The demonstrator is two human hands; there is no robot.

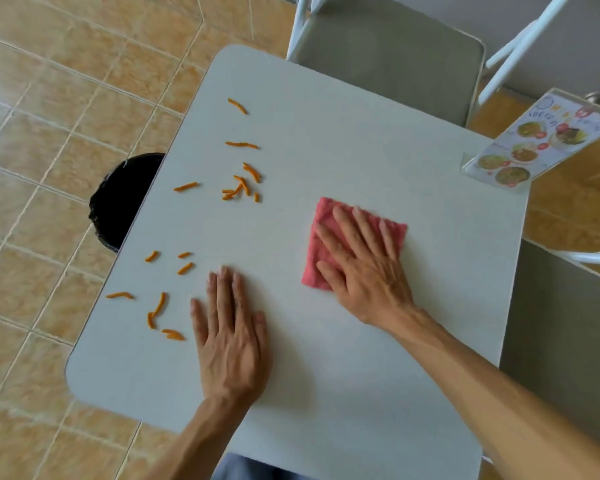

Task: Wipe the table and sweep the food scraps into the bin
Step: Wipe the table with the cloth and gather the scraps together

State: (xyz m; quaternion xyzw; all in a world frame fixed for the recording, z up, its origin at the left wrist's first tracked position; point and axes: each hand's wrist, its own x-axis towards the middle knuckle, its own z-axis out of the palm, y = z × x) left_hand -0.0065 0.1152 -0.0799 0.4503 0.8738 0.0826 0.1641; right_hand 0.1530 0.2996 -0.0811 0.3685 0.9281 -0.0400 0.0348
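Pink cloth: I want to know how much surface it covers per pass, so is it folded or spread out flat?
Folded, it seems: the pink cloth forms a compact, thick-edged rectangle under the right hand.

Floor [49, 98]: glossy tan-and-orange marbled tiles with pale grout lines, running diagonally across the view and catching soft, even daylight.
Chair [388, 60]: standing at the far edge of the tabletop, grey-green padded seat, white tubular frame rising behind it.
Second seat [561, 327]: same grey-green padding, sitting along the right side, with a white tube showing above it.
Menu stand [541, 140]: clear acrylic holder, leaning at the far right corner, displaying a printed card with pictures of dishes; its text is too small to read.
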